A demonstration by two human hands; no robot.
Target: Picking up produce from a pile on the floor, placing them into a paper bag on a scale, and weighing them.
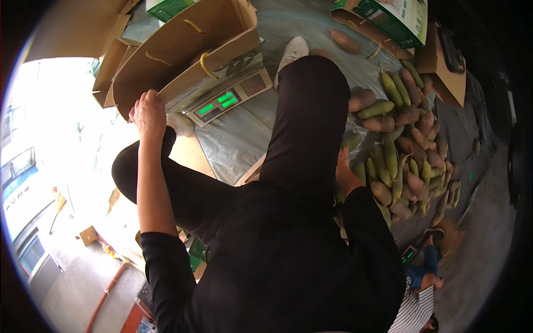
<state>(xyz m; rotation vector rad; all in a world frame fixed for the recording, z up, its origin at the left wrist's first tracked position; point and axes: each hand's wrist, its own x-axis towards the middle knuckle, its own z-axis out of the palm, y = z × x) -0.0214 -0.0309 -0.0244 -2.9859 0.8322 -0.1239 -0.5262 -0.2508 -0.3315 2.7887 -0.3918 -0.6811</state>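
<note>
Left hand: fingers curled over the near left corner of an open cardboard box with yellow cord handles. Box sits at a scale, whose lit green display shows along the near edge; platform hidden, so cannot tell whether the box rests fully on it.

Right hand: down beside the right knee, against the left edge of the heap, partly hidden by the leg. Cannot tell whether it holds anything.

Heap: long green vegetables and reddish-brown tubers mixed, lying toward the right edge of a grey plastic sheet. One loose tuber well apart, nearer the sheet's far edge. Green-and-white carton at the far right. Co-worker in a striped top behind, lower right.
</note>
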